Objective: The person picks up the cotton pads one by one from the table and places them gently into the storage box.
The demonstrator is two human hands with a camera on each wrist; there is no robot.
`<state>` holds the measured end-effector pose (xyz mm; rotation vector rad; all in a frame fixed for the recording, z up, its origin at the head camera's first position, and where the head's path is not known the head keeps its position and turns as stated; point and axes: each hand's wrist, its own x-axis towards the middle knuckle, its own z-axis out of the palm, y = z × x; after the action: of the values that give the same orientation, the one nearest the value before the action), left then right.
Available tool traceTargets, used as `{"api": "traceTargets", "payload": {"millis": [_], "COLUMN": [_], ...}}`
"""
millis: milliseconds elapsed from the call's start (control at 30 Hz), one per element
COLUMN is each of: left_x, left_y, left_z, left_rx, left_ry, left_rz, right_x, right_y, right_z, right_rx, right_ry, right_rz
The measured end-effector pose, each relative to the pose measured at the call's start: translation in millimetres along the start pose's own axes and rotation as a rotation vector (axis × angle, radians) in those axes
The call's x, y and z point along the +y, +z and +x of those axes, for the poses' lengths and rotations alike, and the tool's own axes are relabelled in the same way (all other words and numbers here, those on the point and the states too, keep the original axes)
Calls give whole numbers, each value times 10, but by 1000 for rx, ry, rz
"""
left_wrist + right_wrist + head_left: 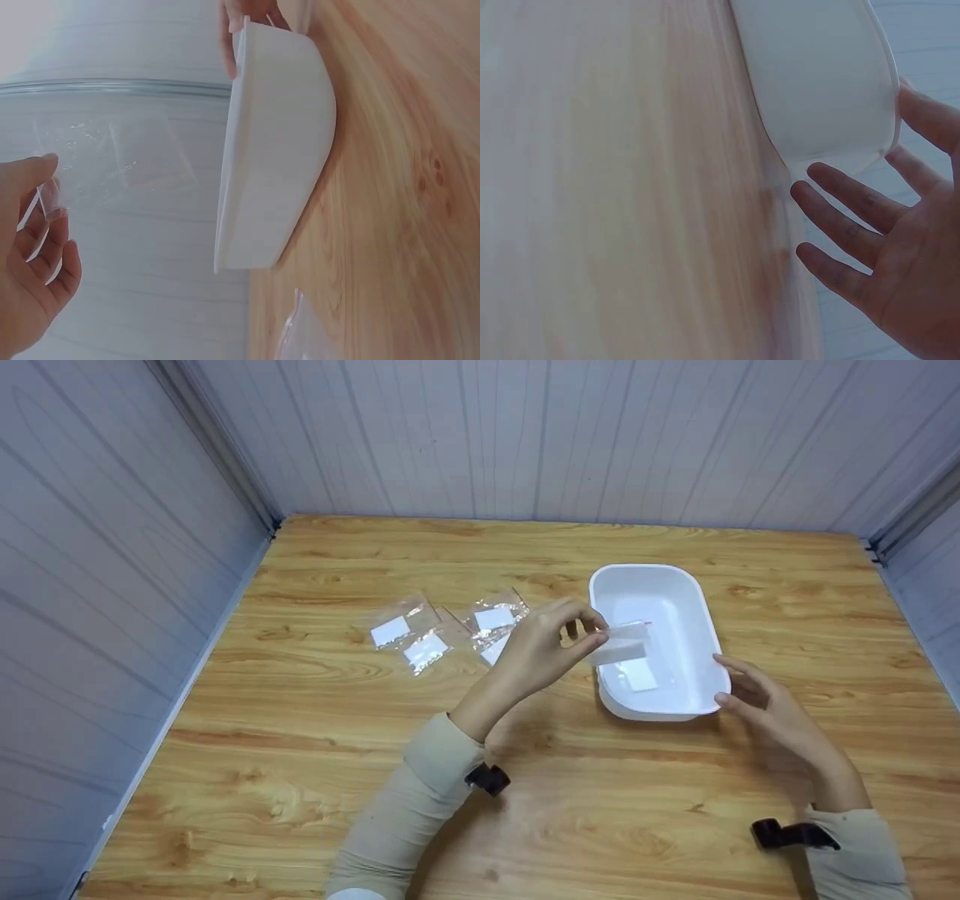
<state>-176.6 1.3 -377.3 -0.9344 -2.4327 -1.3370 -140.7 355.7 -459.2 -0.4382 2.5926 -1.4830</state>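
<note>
My left hand (544, 649) pinches a clear plastic zip bag (624, 643) by its edge, between thumb and fingertips. The bag hangs over the left side of a white plastic basin (709, 634). Another bag with a white card (639, 675) lies on the basin's floor, partly covered by the held one. At the basin's near right corner is my right hand (776, 712), its thumb and index finger touching the rim. In the right wrist view its other fingers (847, 225) are straight and spread beside the wall.
Several clear bags with white cards lie on the wooden table (300, 735) left of the basin, among them one bag (390, 631) at the far left and another (495, 619) partly behind my left hand. Panelled walls (487, 442) border the table at the back and sides.
</note>
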Motion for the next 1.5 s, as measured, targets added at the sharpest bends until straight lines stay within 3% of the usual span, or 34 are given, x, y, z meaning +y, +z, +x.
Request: {"api": "traceTargets", "payload": {"millis": [200,533,833,1033,1500], "left_x": [8,-6,-33,-55,-96], "left_y": [156,438,609,732,864], "left_z": [57,119,186,238,363], "left_rx": [1,-29,-58,-62,-91], "left_ry": [-10,-24,-72,-59,-32], "left_rz": [-36,-80,-57,-33,12], "right_x": [-12,4,7,7,-5], "right_y": [-2,12,14,9,4], "right_z": [-2,-5,-4,3,-4], "right_rx": [-2,27,22,20,0], "right_ry": [14,-38,-16,-15,-1], "right_rz": [-2,-12,-14,-14,20]}}
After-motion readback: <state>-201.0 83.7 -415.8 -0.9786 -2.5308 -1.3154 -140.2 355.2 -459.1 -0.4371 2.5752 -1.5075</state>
